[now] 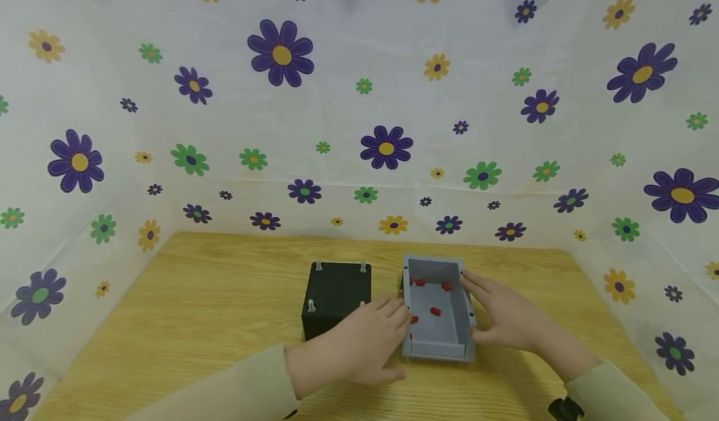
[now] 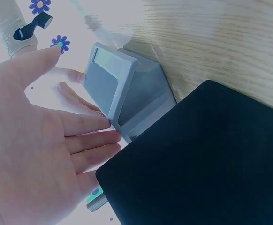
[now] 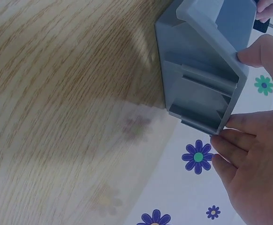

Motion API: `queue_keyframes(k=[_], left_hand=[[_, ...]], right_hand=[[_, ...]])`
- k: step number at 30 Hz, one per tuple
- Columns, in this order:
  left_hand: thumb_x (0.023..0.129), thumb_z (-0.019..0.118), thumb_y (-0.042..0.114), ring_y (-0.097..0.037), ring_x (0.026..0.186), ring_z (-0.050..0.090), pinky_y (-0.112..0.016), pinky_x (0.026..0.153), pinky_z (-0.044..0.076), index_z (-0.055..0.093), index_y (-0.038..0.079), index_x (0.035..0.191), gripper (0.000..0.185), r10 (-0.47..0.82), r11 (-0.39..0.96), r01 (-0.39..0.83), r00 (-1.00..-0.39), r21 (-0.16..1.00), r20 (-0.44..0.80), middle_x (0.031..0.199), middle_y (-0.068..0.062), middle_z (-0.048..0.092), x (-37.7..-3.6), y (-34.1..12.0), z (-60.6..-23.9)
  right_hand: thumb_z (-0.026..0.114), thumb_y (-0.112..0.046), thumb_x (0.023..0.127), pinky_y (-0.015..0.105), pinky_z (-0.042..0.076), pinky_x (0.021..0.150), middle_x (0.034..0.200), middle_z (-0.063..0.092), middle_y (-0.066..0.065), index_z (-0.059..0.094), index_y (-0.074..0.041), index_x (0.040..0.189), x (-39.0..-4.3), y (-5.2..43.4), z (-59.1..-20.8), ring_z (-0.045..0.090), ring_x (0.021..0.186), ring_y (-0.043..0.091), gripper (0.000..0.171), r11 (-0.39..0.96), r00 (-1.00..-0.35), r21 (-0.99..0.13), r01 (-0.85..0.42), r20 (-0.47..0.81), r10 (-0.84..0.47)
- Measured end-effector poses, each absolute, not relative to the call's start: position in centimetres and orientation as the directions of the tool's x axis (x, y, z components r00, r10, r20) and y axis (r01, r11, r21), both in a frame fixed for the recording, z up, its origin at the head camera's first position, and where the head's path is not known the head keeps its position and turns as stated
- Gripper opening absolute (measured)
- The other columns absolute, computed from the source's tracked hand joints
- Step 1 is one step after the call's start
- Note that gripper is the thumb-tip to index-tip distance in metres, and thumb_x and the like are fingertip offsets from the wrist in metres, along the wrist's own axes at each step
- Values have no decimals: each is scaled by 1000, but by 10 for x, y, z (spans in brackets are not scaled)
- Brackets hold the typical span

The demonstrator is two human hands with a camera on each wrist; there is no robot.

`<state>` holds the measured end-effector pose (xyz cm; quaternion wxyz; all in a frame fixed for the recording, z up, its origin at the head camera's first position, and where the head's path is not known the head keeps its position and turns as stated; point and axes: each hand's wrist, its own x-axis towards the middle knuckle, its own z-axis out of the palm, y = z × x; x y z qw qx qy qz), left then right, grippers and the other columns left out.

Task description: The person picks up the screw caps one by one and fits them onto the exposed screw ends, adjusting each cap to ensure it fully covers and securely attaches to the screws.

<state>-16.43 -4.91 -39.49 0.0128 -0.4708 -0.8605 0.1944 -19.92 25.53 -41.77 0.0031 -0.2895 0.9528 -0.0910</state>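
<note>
A grey plastic bin stands on the table with several small red pieces scattered over its floor. My left hand touches the bin's left rim with straight fingertips. On the other side, my right hand rests its fingertips and thumb along the right rim; in the right wrist view its fingers lie straight against the bin's outer edge. Left of the bin is a black box with metal bolts standing up at its corners. My left hand and forearm hide its near right corner.
The wood-grain table extends to both sides of the bin and box. A white curtain with flower prints surrounds its back and sides. A dark band sits at the right wrist.
</note>
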Motion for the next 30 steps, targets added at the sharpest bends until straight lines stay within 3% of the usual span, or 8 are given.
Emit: queue_keyframes(k=[30], left_hand=[[105, 42, 71, -22, 154, 45, -37, 128, 36, 54, 13, 155, 78, 827, 501, 823, -546, -269, -131, 162, -6, 51, -164, -60, -396]], right_hand=[[78, -36, 82, 61, 50, 112, 166, 43, 23, 43, 6, 158, -198, 250, -420, 53, 144, 47, 93, 806, -828, -206, -555, 46, -558]])
